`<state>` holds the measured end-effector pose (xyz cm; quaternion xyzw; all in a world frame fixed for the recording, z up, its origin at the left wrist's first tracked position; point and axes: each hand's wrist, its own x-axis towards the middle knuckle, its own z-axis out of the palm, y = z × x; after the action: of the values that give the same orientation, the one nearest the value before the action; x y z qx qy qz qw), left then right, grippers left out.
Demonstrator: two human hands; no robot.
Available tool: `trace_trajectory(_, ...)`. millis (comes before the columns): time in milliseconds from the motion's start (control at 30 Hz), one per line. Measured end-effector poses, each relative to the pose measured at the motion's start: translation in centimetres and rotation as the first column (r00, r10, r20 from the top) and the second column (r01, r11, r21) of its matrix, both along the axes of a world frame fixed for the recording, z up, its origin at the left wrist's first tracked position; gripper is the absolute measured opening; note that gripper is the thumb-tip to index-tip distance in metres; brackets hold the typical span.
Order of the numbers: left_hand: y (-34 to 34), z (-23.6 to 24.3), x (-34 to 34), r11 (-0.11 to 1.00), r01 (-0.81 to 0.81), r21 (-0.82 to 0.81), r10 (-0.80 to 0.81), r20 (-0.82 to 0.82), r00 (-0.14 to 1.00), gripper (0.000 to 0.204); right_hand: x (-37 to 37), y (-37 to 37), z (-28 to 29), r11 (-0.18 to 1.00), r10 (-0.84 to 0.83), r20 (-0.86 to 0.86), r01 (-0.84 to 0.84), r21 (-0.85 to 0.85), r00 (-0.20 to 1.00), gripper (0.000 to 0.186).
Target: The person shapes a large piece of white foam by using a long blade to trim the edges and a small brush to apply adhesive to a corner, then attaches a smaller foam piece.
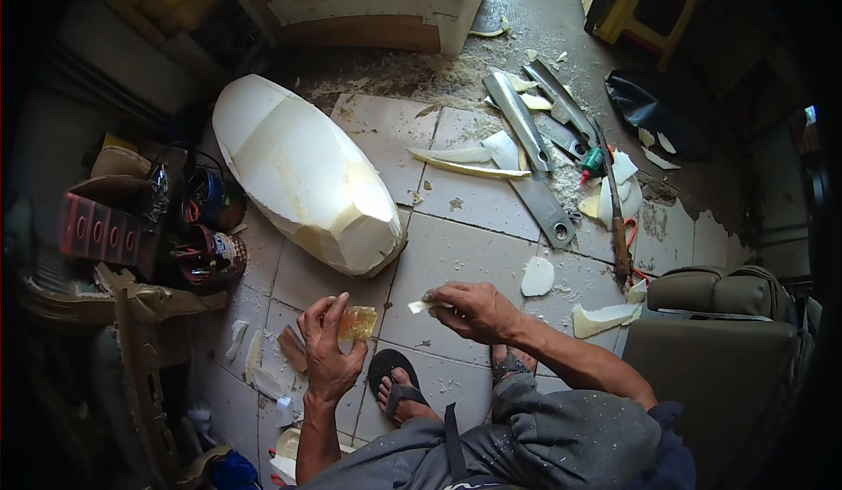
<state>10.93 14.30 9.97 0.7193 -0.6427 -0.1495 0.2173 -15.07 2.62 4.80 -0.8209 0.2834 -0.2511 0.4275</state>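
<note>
My left hand (pixel 331 350) grips a small see-through amber container (pixel 359 322) between thumb and fingers; its contents look like yellowish glue, but I cannot be sure. My right hand (pixel 474 314) pinches a small white foam scrap (pixel 417 307), held a little to the right of the container and apart from it. Beyond both hands a long, carved cream foam seat block (pixel 303 174) lies on the tiles, its blunt end toward me.
Flat metal blades (pixel 544 200), a green bottle with a red tip (pixel 593 162) and foam offcuts (pixel 538 276) litter the floor at right. A padded brown seat (pixel 719 376) stands near right. Tins (pixel 210 256) and a pink rack (pixel 98 229) crowd the left.
</note>
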Motion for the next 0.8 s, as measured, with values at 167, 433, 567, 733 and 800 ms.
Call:
trace_trajectory(167,1.1,-0.4,-0.6,0.998,-0.07,0.004,0.07,-0.125,0.99,0.082,1.6,1.5,1.5,0.998,-0.05,0.059,0.052,-0.03,0.997,0.027)
trace_trajectory(433,1.8,-0.8,-0.6,0.993,-0.115,0.014,0.115,-0.234,0.965,0.083,2.6,1.8,2.6,0.98,-0.081,0.169,0.109,-0.165,0.982,0.026)
trace_trajectory(567,1.8,-0.5,-0.7,0.993,-0.119,0.003,0.115,-0.253,0.961,0.085,3.0,1.8,3.8,0.971,-0.039,0.119,0.066,-0.229,0.992,0.025)
trace_trajectory(733,1.5,-0.1,-1.2,0.997,-0.083,0.007,0.082,-0.267,0.96,0.085,3.9,2.0,3.2,0.926,0.099,0.085,-0.06,-0.372,0.991,0.036)
trace_trajectory(800,1.4,0.1,-1.4,0.998,-0.061,0.023,0.065,-0.249,0.966,0.085,4.1,1.9,2.6,0.882,0.178,0.016,-0.152,-0.446,0.984,0.046)
